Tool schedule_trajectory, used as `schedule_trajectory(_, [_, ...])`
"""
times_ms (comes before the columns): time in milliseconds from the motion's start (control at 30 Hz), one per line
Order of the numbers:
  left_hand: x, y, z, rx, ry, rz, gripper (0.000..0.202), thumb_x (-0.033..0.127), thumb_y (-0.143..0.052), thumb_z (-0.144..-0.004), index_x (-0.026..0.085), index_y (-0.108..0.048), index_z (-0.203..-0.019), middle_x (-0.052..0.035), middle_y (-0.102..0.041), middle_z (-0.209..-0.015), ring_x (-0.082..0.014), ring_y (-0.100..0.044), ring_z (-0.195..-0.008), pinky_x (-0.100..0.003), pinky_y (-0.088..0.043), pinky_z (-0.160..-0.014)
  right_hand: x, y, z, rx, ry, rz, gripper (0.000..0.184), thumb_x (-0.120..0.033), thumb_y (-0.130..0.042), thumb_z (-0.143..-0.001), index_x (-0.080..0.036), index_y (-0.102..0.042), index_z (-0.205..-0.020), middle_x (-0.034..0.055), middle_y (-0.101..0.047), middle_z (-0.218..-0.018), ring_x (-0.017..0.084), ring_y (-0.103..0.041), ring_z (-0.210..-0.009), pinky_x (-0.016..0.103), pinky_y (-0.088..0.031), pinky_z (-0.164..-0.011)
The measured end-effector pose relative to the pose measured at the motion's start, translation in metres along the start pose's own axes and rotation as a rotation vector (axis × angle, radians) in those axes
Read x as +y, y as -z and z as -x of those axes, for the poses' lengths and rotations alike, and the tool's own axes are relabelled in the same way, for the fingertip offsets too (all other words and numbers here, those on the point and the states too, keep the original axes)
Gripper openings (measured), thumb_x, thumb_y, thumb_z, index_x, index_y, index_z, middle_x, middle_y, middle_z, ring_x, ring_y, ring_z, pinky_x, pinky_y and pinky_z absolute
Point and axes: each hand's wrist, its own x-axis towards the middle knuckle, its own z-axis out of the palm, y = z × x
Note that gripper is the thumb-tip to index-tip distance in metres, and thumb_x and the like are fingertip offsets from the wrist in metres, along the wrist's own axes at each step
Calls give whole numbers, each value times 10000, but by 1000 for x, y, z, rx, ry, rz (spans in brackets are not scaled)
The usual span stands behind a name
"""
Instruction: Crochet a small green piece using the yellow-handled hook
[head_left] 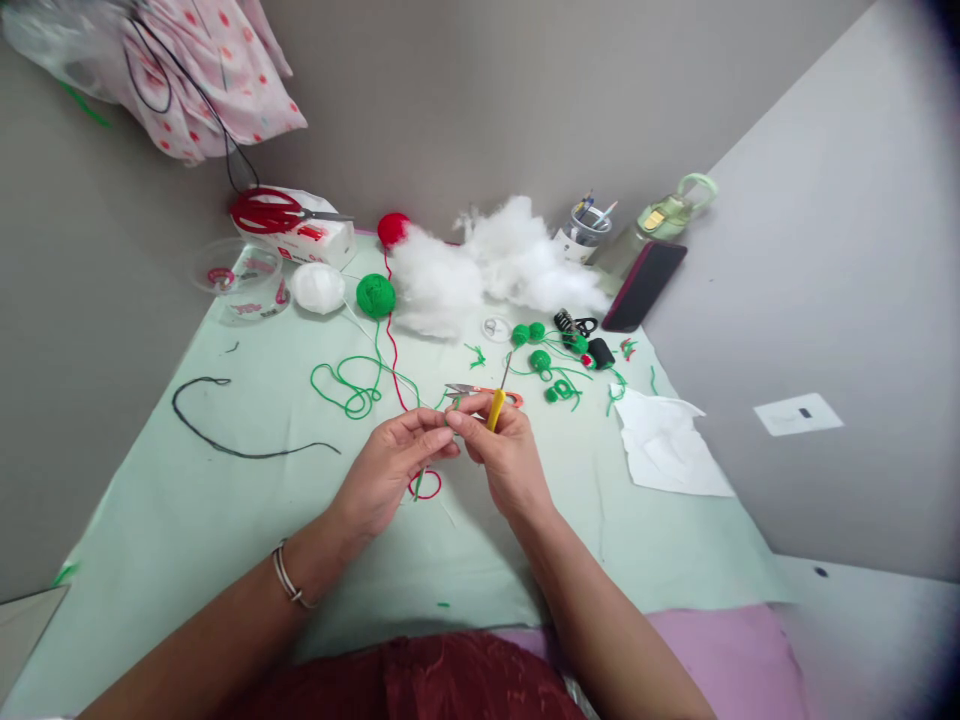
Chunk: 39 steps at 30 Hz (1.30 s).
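My left hand (401, 460) and my right hand (499, 440) meet at the fingertips above the table's middle. Between the fingertips of both is a small bit of green yarn (456, 404), mostly hidden. A crochet hook (496, 408) with a yellow handle rests in my right hand, its metal shaft pointing up and away. Small scissors (480, 390) with orange handles lie behind my fingers, partly covered. Below my left fingers, a green strand end hangs by a red yarn loop (426, 485). Green yarn (349, 390) runs in loose loops from a green ball (376, 296).
White stuffing (517, 255), a red yarn ball (393, 230) and a white ball (318, 288) stand at the back. Several small green crocheted pieces (540, 360) lie right of centre. A phone (645, 287) leans by a bottle (660, 220). Crumpled paper (667, 440) lies right; black cord (240, 450) left.
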Motion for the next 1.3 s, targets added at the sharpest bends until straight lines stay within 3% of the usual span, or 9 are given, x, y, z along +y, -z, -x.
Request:
schedule_trajectory(267, [-1, 1, 0, -17, 64, 46, 282, 371, -965, -714, 168, -805, -826, -7, -724, -785, -148, -691, -771, -273, -576, -814, 3, 1, -4, -8, -59, -70, 327, -434, -922, -696, -207, -706, -788, -89, -501, -609, 42, -261, -460, 259, -187, -467])
schedule_trajectory(400, [1, 3, -1, 6, 78, 78, 283, 343, -983, -689, 177, -790, -813, -5, -739, -842, -161, -712, -812, -322, -591, -901, -7, 8, -4, -1, -18, -17, 357, -545, -769, -849, -190, -753, -809, -52, -545, -624, 60, -276, -464, 274, -223, -479])
schedule_trajectory(533, [5, 6, -2, 102, 30, 105, 305, 358, -992, -680, 188, -774, -810, 5, -749, -845, -171, -731, -885, -352, -557, -1017, -18, 19, -2, 50, 168, 62, 499, -582, -576, -991, -202, -759, -727, 23, -627, -672, 155, -546, -666, 314, -428, -660])
schedule_trajectory(700, [9, 5, -2, 195, -61, 103, 270, 316, -982, -694, 189, -757, -775, 19, -740, -804, -161, -721, -874, -326, -532, -1014, -18, 17, 7, 94, 293, 202, 564, -612, -474, -1062, -233, -734, -734, -16, -536, -567, 160, -490, -605, 347, -445, -725])
schedule_trajectory(767, [10, 4, -2, 200, -82, 102, 266, 303, -980, -692, 188, -752, -771, 15, -747, -807, -160, -716, -853, -328, -544, -984, -16, 12, 11, 87, 362, 248, 495, -617, -517, -1047, -238, -744, -823, -10, -600, -618, 166, -525, -609, 361, -473, -732])
schedule_trajectory(867, [11, 2, 0, 200, -104, 99, 276, 309, -983, -685, 188, -758, -791, 16, -756, -803, -150, -717, -820, -310, -554, -930, -12, 7, 16, 6, 503, 377, 289, -491, -622, -1034, -247, -740, -932, 22, -713, -793, 181, -608, -704, 355, -502, -726])
schedule_trajectory(967, [11, 1, 0, 199, -125, 90, 282, 304, -984, -680, 186, -758, -800, 23, -757, -793, -132, -711, -796, -275, -548, -887, -8, 6, 18, -58, 657, 581, 149, -321, -601, -1054, -247, -721, -1005, 36, -743, -859, 186, -653, -773, 346, -520, -749])
schedule_trajectory(1167, [14, 0, 1, 171, -106, 93, 378, 257, -994, -671, 204, -710, -914, 41, -763, -784, -109, -692, -761, -228, -520, -794, 7, 10, 14, -6, 985, 937, 158, -208, -606, -1032, -252, -754, -1059, 66, -770, -900, 198, -685, -787, 346, -538, -745])
schedule_trajectory(1300, [19, 0, 3, 88, -23, 94, 463, 312, -1015, -645, 190, -681, -942, 13, -758, -756, -130, -682, -689, -247, -506, -703, 7, 11, 14, -57, 1042, 881, 251, -154, -631, -1012, -289, -782, -1160, 76, -794, -966, 205, -703, -834, 357, -547, -776])
